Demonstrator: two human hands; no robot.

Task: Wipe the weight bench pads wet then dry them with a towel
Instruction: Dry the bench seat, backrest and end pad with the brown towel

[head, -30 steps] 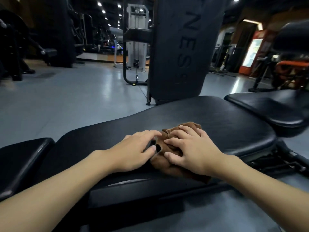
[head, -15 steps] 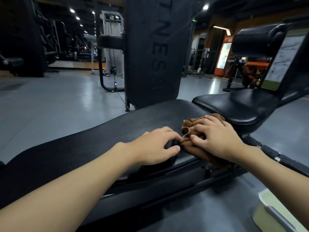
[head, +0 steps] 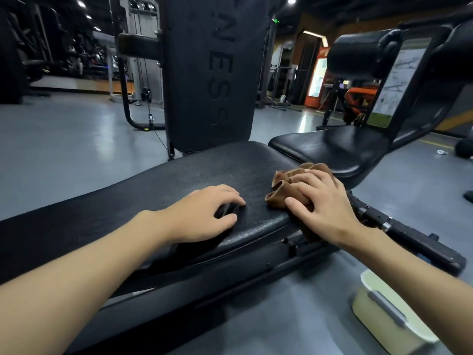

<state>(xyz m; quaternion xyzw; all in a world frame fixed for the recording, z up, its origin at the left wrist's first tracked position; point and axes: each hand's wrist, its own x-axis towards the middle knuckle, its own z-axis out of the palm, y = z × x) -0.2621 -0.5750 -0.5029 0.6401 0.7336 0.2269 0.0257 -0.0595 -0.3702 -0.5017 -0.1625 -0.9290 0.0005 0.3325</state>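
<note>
A long black bench pad [head: 204, 175] runs from lower left to centre. A bunched brown cloth [head: 284, 187] lies at its right end, near the gap to the black seat pad [head: 330, 149]. My right hand [head: 322, 203] presses down on the cloth, fingers spread over it and thumb at the cloth's near edge. My left hand [head: 204, 213] rests flat on the pad a little to the cloth's left, fingers curled, holding nothing. Part of the cloth hangs over the pad's near edge under my right wrist.
A pale yellow bucket [head: 384, 316] with a grey handle stands on the floor at the lower right. A tall black upright pad [head: 210, 73] rises behind the bench. The bench's metal frame [head: 409, 239] juts out right. Other gym machines stand beyond on the grey floor.
My right hand has slid the cloth rightward along the pad to its end. The left hand, which touched the cloth before, now sits apart from it.
</note>
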